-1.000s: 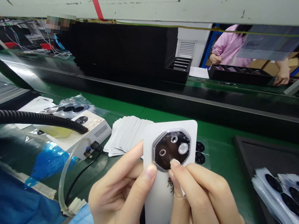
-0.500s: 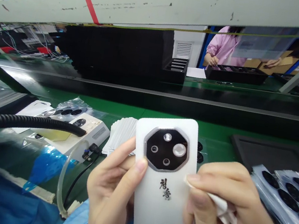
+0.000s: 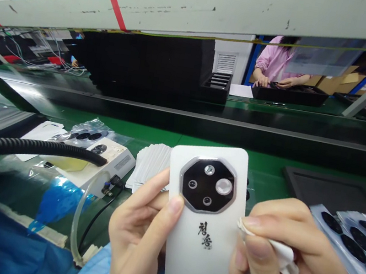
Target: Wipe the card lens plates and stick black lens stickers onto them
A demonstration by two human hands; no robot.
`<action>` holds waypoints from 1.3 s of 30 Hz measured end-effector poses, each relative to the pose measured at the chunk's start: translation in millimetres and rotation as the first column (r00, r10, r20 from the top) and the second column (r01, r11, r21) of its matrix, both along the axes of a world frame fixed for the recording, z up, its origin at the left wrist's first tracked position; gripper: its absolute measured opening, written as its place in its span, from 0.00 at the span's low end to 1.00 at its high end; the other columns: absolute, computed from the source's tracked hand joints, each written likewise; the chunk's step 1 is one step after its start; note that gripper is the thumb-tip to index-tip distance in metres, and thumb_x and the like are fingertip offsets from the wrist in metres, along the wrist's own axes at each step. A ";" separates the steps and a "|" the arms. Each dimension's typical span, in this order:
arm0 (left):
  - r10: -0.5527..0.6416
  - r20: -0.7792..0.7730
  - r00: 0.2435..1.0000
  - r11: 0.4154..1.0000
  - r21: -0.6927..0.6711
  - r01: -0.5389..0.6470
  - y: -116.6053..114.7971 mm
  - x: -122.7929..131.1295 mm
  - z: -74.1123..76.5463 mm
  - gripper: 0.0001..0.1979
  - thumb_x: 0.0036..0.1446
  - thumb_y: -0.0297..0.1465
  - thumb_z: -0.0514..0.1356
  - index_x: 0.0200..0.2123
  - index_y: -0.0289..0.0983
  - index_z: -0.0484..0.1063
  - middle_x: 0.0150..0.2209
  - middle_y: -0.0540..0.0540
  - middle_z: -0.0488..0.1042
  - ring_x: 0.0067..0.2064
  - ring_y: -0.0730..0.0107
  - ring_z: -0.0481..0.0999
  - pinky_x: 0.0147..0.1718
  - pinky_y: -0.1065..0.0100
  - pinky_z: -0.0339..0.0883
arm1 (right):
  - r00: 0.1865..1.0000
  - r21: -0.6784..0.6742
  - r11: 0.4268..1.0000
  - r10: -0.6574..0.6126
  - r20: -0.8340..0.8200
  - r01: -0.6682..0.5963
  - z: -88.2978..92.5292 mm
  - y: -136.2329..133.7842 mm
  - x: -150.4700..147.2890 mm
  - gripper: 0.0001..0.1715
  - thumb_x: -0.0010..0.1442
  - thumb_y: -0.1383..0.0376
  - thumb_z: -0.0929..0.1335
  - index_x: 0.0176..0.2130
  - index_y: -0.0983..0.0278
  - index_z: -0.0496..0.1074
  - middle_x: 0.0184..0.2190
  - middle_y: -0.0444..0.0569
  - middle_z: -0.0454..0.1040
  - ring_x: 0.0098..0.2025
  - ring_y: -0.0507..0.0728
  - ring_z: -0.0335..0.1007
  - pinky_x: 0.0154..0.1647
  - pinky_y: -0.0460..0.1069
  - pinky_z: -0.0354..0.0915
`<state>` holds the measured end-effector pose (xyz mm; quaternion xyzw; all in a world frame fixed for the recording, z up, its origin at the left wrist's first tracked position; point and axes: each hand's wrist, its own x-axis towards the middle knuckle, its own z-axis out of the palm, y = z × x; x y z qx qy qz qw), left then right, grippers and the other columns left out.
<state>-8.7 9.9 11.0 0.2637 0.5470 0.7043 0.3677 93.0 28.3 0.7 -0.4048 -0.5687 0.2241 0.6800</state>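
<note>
My left hand [image 3: 136, 236] grips a white phone back cover [image 3: 200, 255] by its left edge and holds it up, facing me. An octagonal black camera lens plate [image 3: 208, 185] with a silver rim sits near the cover's top, above dark printed characters. My right hand [image 3: 300, 271] pinches a folded white cloth [image 3: 278, 250] between thumb and fingers. The cloth's tip is at or very near the cover's right edge. The lower end of the cover runs out of the frame.
Behind the cover lie a stack of white cards [image 3: 148, 168] and a white device [image 3: 105, 164] with a black corrugated hose [image 3: 28, 147]. At right, a black tray [image 3: 317, 188] holds plastic sheets of black lens plates. Across the belt, a pink-sleeved co-worker [image 3: 274, 63] handles a black tray.
The cover has risen and turned to face me squarely. My right hand has moved from the lens plate to the cover's right edge, and it now shows the white cloth.
</note>
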 end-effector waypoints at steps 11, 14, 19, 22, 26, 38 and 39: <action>0.006 0.046 0.999 0.999 -0.036 -0.004 -0.3 1.4 2.8 0.17 0.46 0.35 0.66 0.42 0.41 0.79 0.23 0.48 0.77 0.15 0.77 0.62 0.13 0.74 0.55 | 1.000 0.006 1.000 -0.025 0.000 0.025 -2.5 -0.1 -1.3 0.11 0.58 0.56 0.69 0.29 0.60 0.73 0.23 0.42 0.66 0.17 0.47 0.61 0.09 0.42 0.52; 0.009 0.051 0.999 0.999 -0.053 -0.007 -0.3 1.2 2.2 0.18 0.45 0.35 0.67 0.43 0.40 0.79 0.19 0.49 0.74 0.15 0.76 0.61 0.13 0.74 0.55 | 0.999 -0.003 0.999 -0.033 -0.003 0.033 -0.5 -0.1 -2.0 0.11 0.58 0.56 0.69 0.29 0.59 0.73 0.22 0.42 0.66 0.19 0.49 0.63 0.14 0.44 0.59; -0.009 0.046 0.999 0.998 -0.055 0.011 -0.2 1.0 2.0 0.18 0.46 0.36 0.66 0.43 0.40 0.79 0.13 0.51 0.67 0.15 0.75 0.61 0.13 0.75 0.54 | 0.999 -0.028 0.999 -0.034 -0.033 0.033 0.9 -3.2 -1.7 0.12 0.58 0.54 0.69 0.28 0.59 0.73 0.21 0.41 0.66 0.19 0.49 0.63 0.14 0.45 0.59; -0.016 0.049 0.999 0.998 -0.060 0.019 -0.5 0.6 2.5 0.17 0.46 0.36 0.66 0.42 0.42 0.79 0.14 0.51 0.67 0.14 0.76 0.61 0.13 0.75 0.53 | 0.999 -0.030 0.999 -0.023 -0.028 0.022 1.0 -4.5 -0.8 0.13 0.57 0.53 0.69 0.28 0.58 0.73 0.20 0.41 0.66 0.19 0.49 0.63 0.15 0.45 0.60; -0.035 0.025 0.999 0.997 -0.071 0.037 -1.1 -0.5 2.1 0.18 0.46 0.36 0.66 0.43 0.41 0.79 0.12 0.51 0.65 0.14 0.76 0.59 0.12 0.76 0.50 | 1.000 -0.029 0.999 -0.018 -0.004 0.018 1.2 -3.0 1.7 0.13 0.57 0.53 0.69 0.28 0.58 0.73 0.21 0.41 0.67 0.20 0.49 0.64 0.16 0.44 0.61; -0.040 0.025 0.999 0.998 -0.054 0.042 -3.0 -0.7 -0.1 0.19 0.46 0.38 0.65 0.43 0.40 0.78 0.13 0.52 0.66 0.15 0.75 0.60 0.13 0.74 0.54 | 1.000 -0.042 0.999 -0.015 0.003 0.015 0.7 -0.7 3.6 0.11 0.58 0.54 0.69 0.29 0.57 0.73 0.23 0.42 0.68 0.22 0.50 0.67 0.17 0.46 0.64; -0.039 0.018 0.999 0.998 -0.055 0.040 -3.2 -0.8 -0.2 0.19 0.46 0.37 0.65 0.43 0.40 0.78 0.14 0.51 0.67 0.15 0.74 0.61 0.13 0.74 0.55 | 1.000 -0.037 0.999 -0.005 0.017 0.005 0.2 -0.2 4.9 0.11 0.58 0.54 0.69 0.29 0.57 0.73 0.24 0.42 0.68 0.22 0.50 0.68 0.16 0.46 0.64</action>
